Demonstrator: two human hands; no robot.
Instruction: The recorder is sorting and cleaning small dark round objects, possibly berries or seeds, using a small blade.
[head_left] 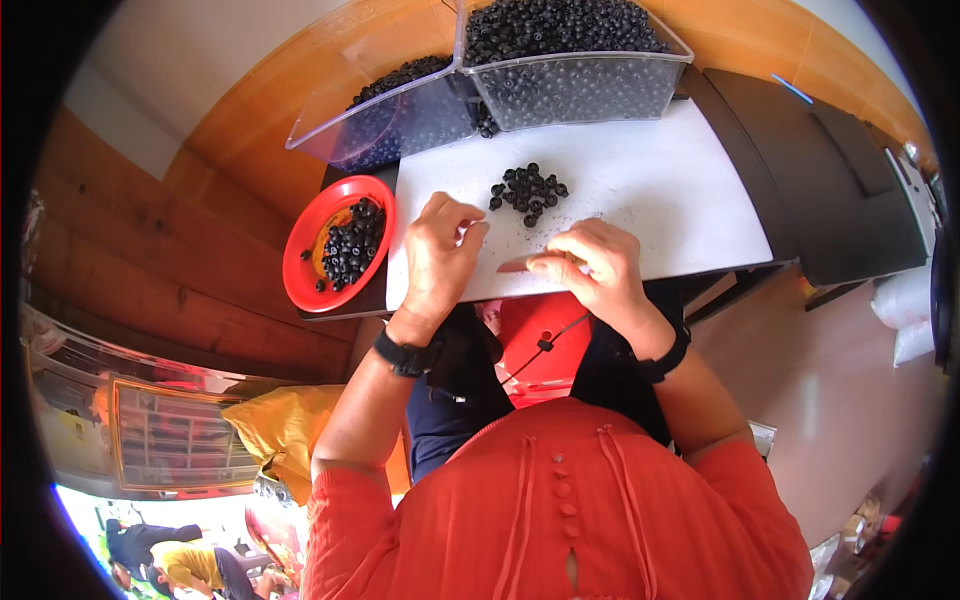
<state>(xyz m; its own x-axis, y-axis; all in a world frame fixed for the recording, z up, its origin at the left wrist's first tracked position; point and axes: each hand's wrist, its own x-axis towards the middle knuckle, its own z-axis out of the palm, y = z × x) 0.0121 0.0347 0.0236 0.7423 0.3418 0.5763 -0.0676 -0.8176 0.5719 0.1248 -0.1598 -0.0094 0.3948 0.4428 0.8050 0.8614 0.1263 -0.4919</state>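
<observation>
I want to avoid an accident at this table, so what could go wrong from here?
The thin, blade-like tool in the right hand points toward the left hand, so a slip might nick those fingers. The red plate seems to overhang the edge of the dark table, so a bump could tip out its black pieces. The loose black pile on the white board could scatter if brushed.

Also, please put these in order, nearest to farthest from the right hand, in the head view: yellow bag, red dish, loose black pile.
1. Loose black pile: ahead and left of the right hand.
2. Red dish: well to the left.
3. Yellow bag: lower left.
</observation>
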